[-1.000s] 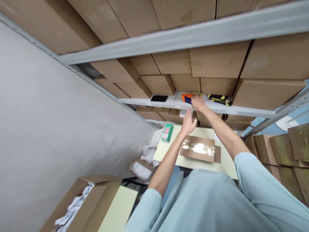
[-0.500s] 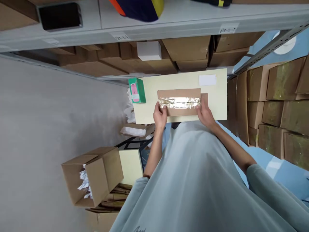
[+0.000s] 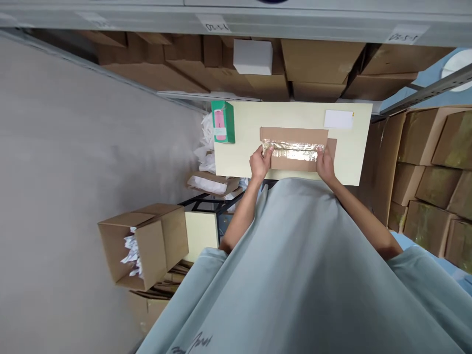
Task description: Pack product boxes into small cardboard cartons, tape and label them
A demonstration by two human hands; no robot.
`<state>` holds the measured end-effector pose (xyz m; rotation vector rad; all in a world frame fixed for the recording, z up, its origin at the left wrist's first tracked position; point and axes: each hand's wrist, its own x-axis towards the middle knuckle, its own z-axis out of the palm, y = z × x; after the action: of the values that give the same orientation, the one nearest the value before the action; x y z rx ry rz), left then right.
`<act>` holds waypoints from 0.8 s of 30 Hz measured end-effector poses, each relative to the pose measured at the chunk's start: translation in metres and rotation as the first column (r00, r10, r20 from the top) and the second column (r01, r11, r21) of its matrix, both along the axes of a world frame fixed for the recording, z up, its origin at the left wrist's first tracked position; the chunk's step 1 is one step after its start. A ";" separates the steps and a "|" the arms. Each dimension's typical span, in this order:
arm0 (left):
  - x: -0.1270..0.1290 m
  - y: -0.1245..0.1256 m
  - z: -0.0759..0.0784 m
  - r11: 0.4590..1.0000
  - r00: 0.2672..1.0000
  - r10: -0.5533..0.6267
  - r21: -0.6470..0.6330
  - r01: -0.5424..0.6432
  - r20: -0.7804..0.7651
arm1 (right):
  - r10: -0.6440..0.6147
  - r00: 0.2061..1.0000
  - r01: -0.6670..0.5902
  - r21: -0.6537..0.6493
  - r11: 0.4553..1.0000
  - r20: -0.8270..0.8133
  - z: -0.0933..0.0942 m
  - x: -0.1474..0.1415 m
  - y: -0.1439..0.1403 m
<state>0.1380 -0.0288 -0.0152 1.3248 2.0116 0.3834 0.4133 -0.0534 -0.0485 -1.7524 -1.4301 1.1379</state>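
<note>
cardboard box (image 3: 295, 135) flat near table (image 3: 354, 162) front edge, long axis left-right | left hand (image 3: 260, 163) pinches left end, right hand (image 3: 325, 162) curled on right end, grip looks closed | both equally near

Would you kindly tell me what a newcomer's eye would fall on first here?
First, the flat cardboard box with its shiny tape strip, lying on the pale table, the left hand and right hand gripping its two ends. Next, the green carton at the table's far left corner.
</note>
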 end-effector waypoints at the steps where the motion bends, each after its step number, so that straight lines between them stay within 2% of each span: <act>1: -0.004 0.000 -0.001 1.000 1.000 -0.011 0.010 0.010 0.023 | -0.015 1.000 0.016 -0.007 1.000 0.006 0.002 0.000 0.000; 5: -0.018 -0.001 -0.005 0.997 0.989 -0.074 0.021 0.072 0.128 | -0.094 0.990 0.098 -0.039 0.994 0.106 0.011 -0.003 -0.001; 9: -0.038 -0.003 -0.005 0.984 0.920 -0.181 0.055 0.172 0.347 | -0.203 0.940 0.228 -0.063 0.972 0.274 0.023 -0.014 -0.013; 11: -0.053 -0.004 0.000 0.967 0.889 -0.254 0.118 0.226 0.381 | -0.237 0.915 0.278 -0.085 0.957 0.328 0.038 -0.026 -0.022; 14: -0.084 -0.002 0.016 0.932 0.884 -0.344 0.230 0.280 0.316 | -0.261 0.898 0.304 -0.070 0.950 0.354 0.070 -0.052 -0.035; 17: -0.120 0.004 0.034 0.910 0.876 -0.381 0.288 0.298 0.297 | -0.289 0.892 0.292 0.046 0.955 0.347 0.102 -0.080 -0.042; 19: -0.140 0.007 0.041 0.904 0.865 -0.394 0.299 0.305 0.310 | -0.304 0.881 0.263 0.158 0.952 0.363 0.113 -0.093 -0.045; 21: -0.154 0.007 0.038 0.909 0.860 -0.388 0.291 0.298 0.331 | -0.317 0.867 0.253 0.207 0.945 0.385 0.112 -0.101 -0.048; 24: -0.160 0.002 0.016 0.935 0.848 -0.337 0.249 0.252 0.410 | -0.335 0.886 0.323 0.092 0.942 0.319 0.089 -0.104 -0.057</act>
<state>-0.0225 -0.0271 0.0007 1.4756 1.3887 0.6761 0.3091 -0.1103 0.0409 -2.1354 -1.2544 0.6554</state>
